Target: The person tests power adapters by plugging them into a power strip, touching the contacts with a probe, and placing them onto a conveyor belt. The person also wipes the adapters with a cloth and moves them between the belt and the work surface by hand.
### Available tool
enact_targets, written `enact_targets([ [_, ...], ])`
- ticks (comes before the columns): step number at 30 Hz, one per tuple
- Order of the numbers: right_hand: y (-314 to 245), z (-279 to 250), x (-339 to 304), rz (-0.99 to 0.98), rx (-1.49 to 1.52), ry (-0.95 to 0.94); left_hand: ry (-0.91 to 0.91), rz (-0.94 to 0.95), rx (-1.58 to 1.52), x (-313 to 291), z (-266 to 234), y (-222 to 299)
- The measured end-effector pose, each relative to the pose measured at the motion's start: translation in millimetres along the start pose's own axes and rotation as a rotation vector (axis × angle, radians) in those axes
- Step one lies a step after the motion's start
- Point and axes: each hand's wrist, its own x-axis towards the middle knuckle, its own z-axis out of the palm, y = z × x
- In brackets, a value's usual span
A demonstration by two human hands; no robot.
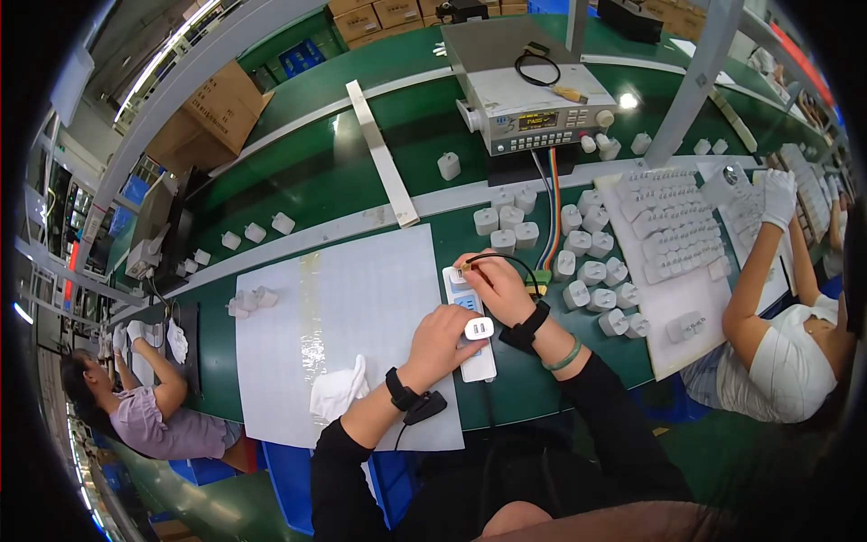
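Note:
My left hand (437, 345) is closed round a white two-port USB charger (479, 329), its port face turned up. The charger is just over the near part of a white power strip (480, 367) with light-blue markings. Farther along the strip, the fingers of my right hand (498, 289) pinch a USB plug (465, 268) with a gold-coloured end. A black cable (508, 259) loops from it toward a small green circuit board (541, 282) beside that hand. Whether the plug sits in something under my fingers is hidden.
White chargers (591, 273) stand in a group right of my hands. A tester (533, 99) with a lit screen is behind. A white sheet (352, 271) with a white glove (339, 388) lies left. Co-workers sit at both sides; a charger tray (646, 343) lies right.

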Motion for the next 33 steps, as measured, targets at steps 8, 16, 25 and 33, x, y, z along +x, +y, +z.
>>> enact_targets([
  [8,-9,-1,-7,0.011,0.006,-0.013,0.027,-0.187,-0.493,23,-20,-28],
  [16,-73,-39,-3,0.058,0.363,0.089,0.085,-0.136,-0.493,33,19,-68],
  [25,-59,-31,-59,0.052,-0.055,-0.180,0.038,-0.146,-0.484,49,10,-58],
  [33,-63,1,-65,0.039,-0.167,-0.105,0.577,0.010,-0.929,75,-18,-59],
])
